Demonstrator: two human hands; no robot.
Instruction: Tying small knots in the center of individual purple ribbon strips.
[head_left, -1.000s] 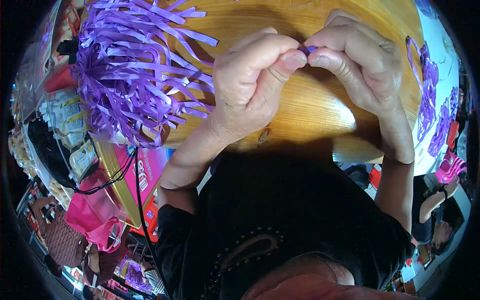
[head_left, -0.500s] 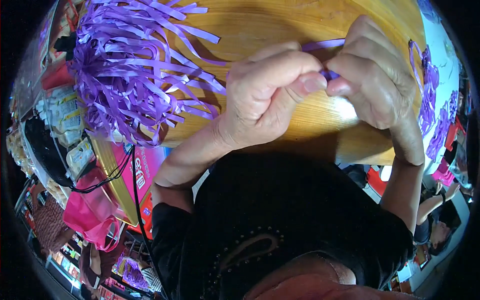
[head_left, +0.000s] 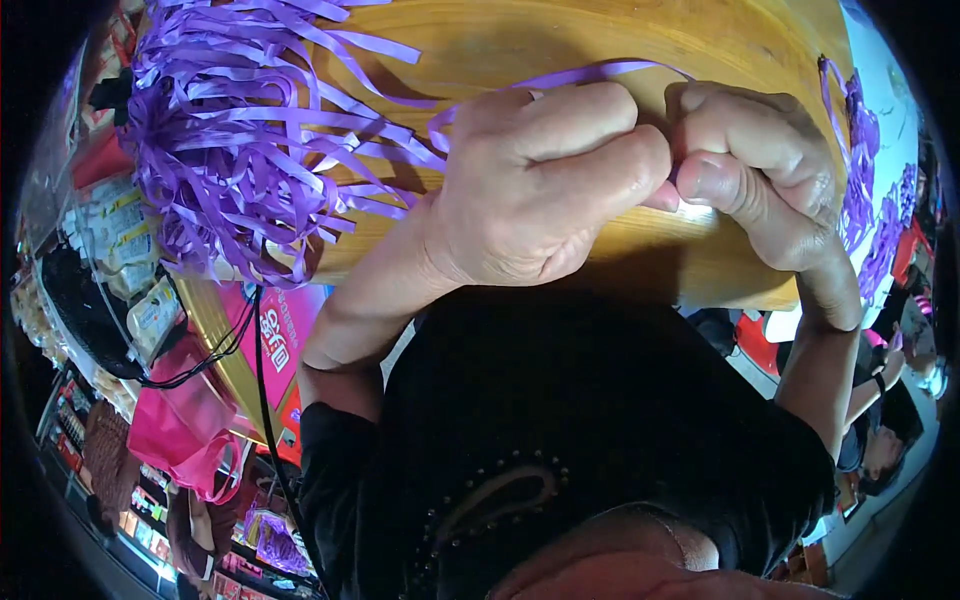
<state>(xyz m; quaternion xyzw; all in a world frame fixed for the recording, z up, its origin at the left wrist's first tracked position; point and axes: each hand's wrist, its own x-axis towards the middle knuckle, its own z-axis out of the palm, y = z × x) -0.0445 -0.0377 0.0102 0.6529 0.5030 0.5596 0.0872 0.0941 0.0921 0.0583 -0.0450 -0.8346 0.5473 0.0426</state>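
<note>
Above the wooden table (head_left: pixel 730 285), a narrow purple ribbon (head_left: pixel 590 73) arcs behind my hands, running from beside my left hand across to my right. My left hand (head_left: pixel 555 185) is closed, its back turned up and its fingers curled around the ribbon. Almost touching it, my right hand (head_left: pixel 765 165) pinches with bent thumb and forefinger. Just a sliver of purple shows between the two hands; the fingers hide the rest of the gripped part. To the left of my left hand lies a big heap of cut purple ribbons (head_left: pixel 220 150), their loose ends pointing toward it.
Along the right, more purple ribbon bunches (head_left: pixel 858 175) lie at the table's edge and on a white surface. At the left are packets (head_left: pixel 125 235), a black cable (head_left: pixel 262 370) and a pink bag (head_left: pixel 175 430). Another person (head_left: pixel 880 440) sits at the far right.
My left hand has rolled over, back upward, its thumb now hidden. The right hand has turned and lowered slightly, showing its thumb. More of the ribbon arc shows behind them.
</note>
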